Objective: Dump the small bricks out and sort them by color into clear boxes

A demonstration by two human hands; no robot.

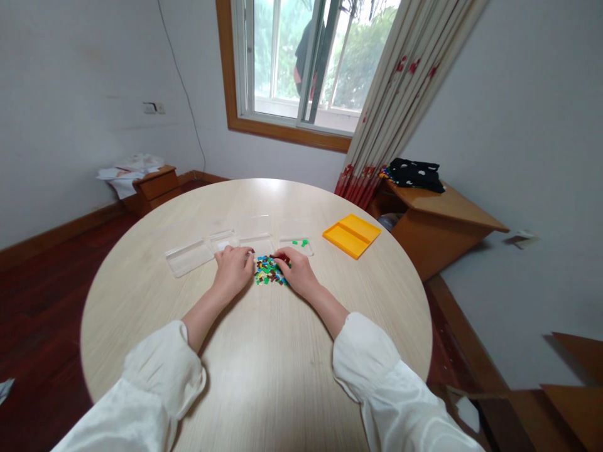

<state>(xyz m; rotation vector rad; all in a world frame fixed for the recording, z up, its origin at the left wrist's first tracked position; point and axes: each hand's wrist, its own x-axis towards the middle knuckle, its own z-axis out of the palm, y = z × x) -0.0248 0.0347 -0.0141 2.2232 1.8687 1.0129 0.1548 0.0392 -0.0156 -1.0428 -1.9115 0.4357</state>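
Note:
A pile of small building bricks [269, 271], mixed green, blue, brown, yellow and white, lies on the round table between my hands. My left hand [233, 271] is at the pile's left edge, its fingers curled and pinched together; a small dark spot shows at the fingertips, too small to name. From the right, my right hand [298, 271] reaches over the pile with bent, closed fingers touching the bricks; what they grip is hidden. Just beyond, a clear plastic tray [311, 250] holds several green bricks [301, 243].
More clear trays [188, 257] stand in a row behind my left hand. A yellow two-part tray [352, 235] sits at the back right of the pale round table [264, 364]. Beyond the table are a tilted wooden desk [424, 235] and a curtain [400, 81]; a person [304, 59] shows outside the window.

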